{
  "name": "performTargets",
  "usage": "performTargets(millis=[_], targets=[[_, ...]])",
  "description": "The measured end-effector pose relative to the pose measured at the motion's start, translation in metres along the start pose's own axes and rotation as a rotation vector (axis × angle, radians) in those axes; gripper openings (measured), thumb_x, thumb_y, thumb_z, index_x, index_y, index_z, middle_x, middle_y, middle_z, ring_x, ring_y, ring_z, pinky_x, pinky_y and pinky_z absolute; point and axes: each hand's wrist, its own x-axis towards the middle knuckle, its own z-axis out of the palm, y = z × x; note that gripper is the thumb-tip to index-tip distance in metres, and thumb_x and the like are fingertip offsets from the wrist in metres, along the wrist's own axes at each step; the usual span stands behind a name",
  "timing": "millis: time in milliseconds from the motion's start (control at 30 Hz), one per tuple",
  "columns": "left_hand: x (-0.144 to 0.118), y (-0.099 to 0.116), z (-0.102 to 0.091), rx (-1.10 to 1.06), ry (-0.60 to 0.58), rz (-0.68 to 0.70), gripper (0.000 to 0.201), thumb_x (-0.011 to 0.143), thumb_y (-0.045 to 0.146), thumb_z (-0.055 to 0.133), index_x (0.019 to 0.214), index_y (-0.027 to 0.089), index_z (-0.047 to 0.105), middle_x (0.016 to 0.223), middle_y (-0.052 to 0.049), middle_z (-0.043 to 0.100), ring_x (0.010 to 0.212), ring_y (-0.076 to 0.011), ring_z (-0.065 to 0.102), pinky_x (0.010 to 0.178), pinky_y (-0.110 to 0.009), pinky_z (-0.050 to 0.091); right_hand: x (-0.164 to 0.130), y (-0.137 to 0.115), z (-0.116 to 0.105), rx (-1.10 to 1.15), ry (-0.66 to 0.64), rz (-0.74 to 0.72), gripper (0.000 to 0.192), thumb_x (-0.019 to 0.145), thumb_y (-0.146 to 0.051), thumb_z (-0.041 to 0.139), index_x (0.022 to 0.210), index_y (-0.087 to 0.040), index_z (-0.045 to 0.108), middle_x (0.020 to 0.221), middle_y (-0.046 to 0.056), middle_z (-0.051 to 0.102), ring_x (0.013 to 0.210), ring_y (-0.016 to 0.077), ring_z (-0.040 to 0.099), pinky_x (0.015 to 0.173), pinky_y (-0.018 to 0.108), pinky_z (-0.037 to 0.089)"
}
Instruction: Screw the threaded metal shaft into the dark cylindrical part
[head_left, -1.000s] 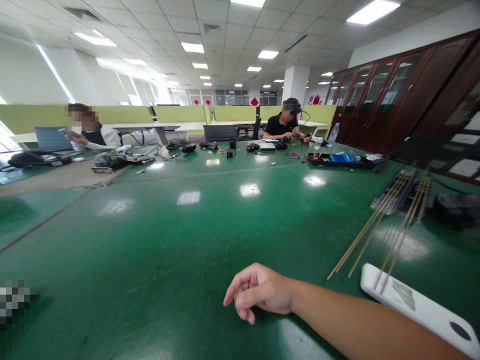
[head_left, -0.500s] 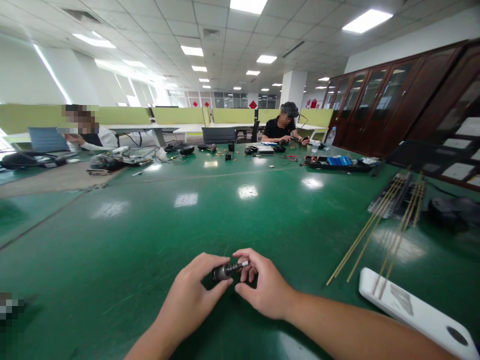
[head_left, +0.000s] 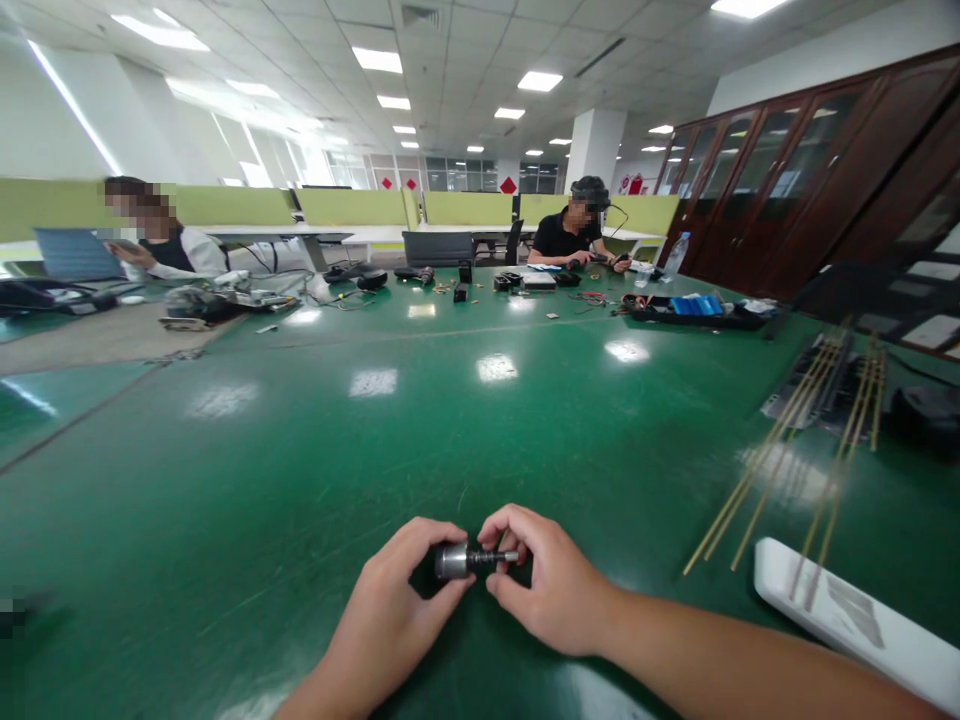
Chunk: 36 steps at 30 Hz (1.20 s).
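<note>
My left hand (head_left: 401,595) holds a small metal cylinder (head_left: 452,562) between thumb and fingertips, above the green tabletop. From its right end a thin dark shaft (head_left: 486,558) with coil-like rings sticks out, ending in a bright silver tip. What kind of part this is I cannot make out. My right hand (head_left: 551,585) curls round the shaft's outer end, its fingers behind and above it and its thumb just below. The fingers partly hide where they touch the shaft.
Long thin brass-coloured rods (head_left: 757,475) lie at right, over a white flat case (head_left: 862,610). A black tray (head_left: 694,312) with blue packets stands farther back. Two people sit across the green table (head_left: 300,450), near electronics (head_left: 225,300) and black parts (head_left: 517,282).
The view has tilted down and turned slightly left. The cylinder has been turned so its shaft lies nearly level, and my right thumb and fingers are closer round the shaft end.
</note>
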Motion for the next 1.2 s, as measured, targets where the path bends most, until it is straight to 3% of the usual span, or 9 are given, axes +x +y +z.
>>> performTargets(millis=[700,1200], targets=[[-0.0044,0.0008,0.0021,0.004,-0.022,0.041,0.026,0.085,0.022,0.073,0.107,0.030,0.063,0.104,0.002,0.068,0.097,-0.0157,0.065,0.086,-0.027,0.052,0.0022,-0.0033,-0.0017,-0.021,-0.034,0.015,0.015,0.079,-0.015,0.070,0.092,-0.021,0.068,0.084,-0.002,0.065,0.076,0.0138,0.060,0.069,0.025,0.044],[-0.0040,-0.0002,0.0034,0.010,0.048,0.108,0.026,0.085,0.021,0.073,0.108,0.029,0.064,0.104,0.000,0.069,0.097,-0.0171,0.067,0.086,-0.028,0.055,0.0046,-0.0015,-0.0020,0.002,-0.022,0.032,0.011,0.077,-0.014,0.071,0.085,-0.020,0.069,0.080,-0.002,0.065,0.074,0.0140,0.059,0.067,0.025,0.042]])
